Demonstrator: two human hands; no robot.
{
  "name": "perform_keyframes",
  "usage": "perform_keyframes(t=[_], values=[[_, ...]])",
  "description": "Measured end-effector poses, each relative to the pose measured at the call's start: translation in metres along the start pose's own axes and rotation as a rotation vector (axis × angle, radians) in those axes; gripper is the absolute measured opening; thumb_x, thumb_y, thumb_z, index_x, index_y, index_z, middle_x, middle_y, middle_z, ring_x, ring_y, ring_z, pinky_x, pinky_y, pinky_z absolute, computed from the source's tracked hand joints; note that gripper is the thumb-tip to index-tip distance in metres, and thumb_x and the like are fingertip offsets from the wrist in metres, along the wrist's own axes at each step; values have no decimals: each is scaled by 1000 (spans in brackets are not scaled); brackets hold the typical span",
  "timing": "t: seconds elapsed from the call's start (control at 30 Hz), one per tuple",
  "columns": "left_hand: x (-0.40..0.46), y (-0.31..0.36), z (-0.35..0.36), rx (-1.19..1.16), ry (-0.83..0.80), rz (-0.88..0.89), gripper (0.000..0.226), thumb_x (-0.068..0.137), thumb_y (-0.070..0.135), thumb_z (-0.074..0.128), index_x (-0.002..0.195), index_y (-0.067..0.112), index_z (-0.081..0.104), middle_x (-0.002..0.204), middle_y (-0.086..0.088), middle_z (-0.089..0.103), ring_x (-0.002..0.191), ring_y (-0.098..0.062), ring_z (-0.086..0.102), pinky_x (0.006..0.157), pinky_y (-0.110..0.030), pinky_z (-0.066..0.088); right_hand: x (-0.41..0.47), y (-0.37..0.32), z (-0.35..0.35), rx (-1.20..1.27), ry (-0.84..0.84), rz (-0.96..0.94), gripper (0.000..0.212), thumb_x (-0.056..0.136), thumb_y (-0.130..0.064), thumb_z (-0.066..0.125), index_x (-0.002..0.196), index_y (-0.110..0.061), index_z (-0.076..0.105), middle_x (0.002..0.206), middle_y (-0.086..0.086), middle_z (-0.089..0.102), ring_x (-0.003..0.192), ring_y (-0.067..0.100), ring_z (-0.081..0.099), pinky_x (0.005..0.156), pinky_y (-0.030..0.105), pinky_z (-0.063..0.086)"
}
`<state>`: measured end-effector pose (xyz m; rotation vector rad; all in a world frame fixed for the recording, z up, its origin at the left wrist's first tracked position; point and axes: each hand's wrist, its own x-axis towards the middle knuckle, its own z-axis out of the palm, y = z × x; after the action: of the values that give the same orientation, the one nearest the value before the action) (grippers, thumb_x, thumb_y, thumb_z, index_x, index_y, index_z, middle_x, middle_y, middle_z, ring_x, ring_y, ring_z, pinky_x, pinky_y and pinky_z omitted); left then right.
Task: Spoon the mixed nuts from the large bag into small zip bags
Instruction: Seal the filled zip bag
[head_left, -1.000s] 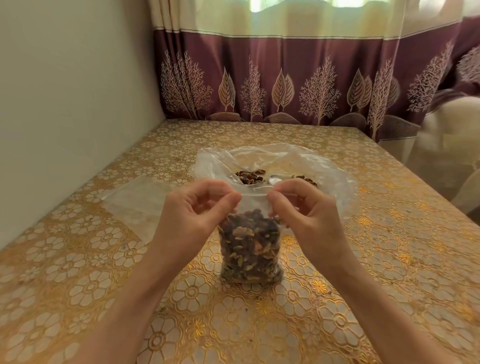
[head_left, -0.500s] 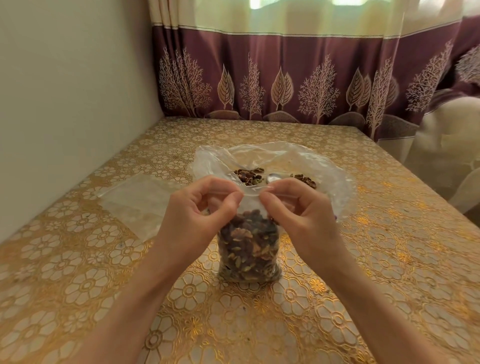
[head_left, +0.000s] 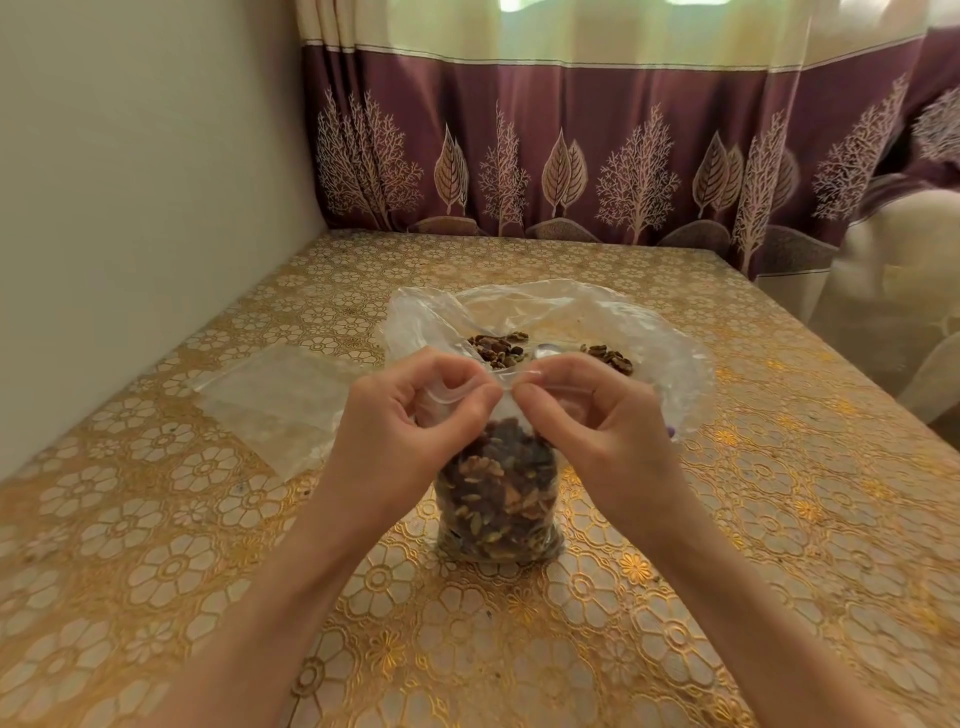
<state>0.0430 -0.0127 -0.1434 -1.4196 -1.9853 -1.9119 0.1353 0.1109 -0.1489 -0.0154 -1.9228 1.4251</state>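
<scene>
Fingertips of the left hand (head_left: 410, 415) and right hand (head_left: 597, 415) pinch the filled small zip bag's (head_left: 498, 499) strip; sealing well likely means pressing evenly along it.

We've got a gold floral tablecloth (head_left: 727, 519), plain cream wall (head_left: 130, 182) on the left, maroon tree-print curtain (head_left: 623, 156) with daylight up top.

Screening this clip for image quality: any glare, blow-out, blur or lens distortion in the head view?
Head view: the window above the curtain is blown out; the tablecloth glints gold; wide-angle bending shows at the edges; both hands, left and right, and the small bag are sharp.
</scene>
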Motion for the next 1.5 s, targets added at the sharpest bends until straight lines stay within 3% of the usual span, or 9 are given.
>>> perform_keyframes(t=[0.2,0.5,0.67,0.87,0.97,1.1,1.17,1.27,1.5], values=[[-2,0,1,35,11,24,17,80,12,69,74,27,65,72,20,65,70,5,59,63,-6,41,0,0,1,-11,7,3,13,84,-4,65,87,-16,68,85,-4,71,82,7,69,75,19,54],[-2,3,4,138,45,104,5,77,26,66,79,30,64,73,19,64,74,6,58,68,-6,40,-3,0,6,-79,71,-46,18,84,-3,65,84,-21,65,82,-9,68,78,0,67,69,12,50],[-2,4,5,183,54,151,18,78,10,71,79,26,63,69,18,62,71,11,57,64,-2,39,-3,0,7,-84,79,-46,17,83,-5,67,82,-22,65,77,-12,68,74,-2,66,67,12,50],[1,0,-12,44,35,6,10,68,32,69,75,26,68,73,18,70,66,0,65,55,-8,48,0,-1,-5,26,65,37,8,71,-27,69,74,-22,66,71,-5,68,68,10,65,62,22,53],[2,1,-18,27,49,-19,14,63,37,70,73,26,69,73,12,72,61,-9,67,53,-20,55,1,-1,-15,113,59,58,10,68,-25,68,73,-16,66,63,-8,65,57,1,58,54,11,44],[3,-4,-23,-15,117,-62,23,57,42,73,67,22,71,69,1,71,62,-45,58,57,-54,50,3,2,-20,139,26,35,9,75,-19,64,77,-11,69,60,-9,66,52,-2,56,54,7,42],[5,-7,-25,-59,149,-96,26,53,43,76,63,19,71,65,-3,69,60,-40,57,54,-46,49,4,4,-21,143,24,24,10,77,-21,63,77,-15,71,62,-7,67,54,-1,56,56,8,42],[7,-10,-26,-158,163,-146,27,51,40,77,61,16,68,62,4,68,56,-8,60,56,-19,50,4,7,-20,146,19,28,13,79,-25,61,77,-21,74,65,-5,69,60,1,59,59,8,43],[6,-23,-25,-305,71,-269,29,69,45,61,74,20,75,78,-3,74,74,-15,69,65,-21,55,3,11,-21,170,94,123,16,76,-32,63,80,-22,76,69,-1,70,63,6,58,55,14,42]])
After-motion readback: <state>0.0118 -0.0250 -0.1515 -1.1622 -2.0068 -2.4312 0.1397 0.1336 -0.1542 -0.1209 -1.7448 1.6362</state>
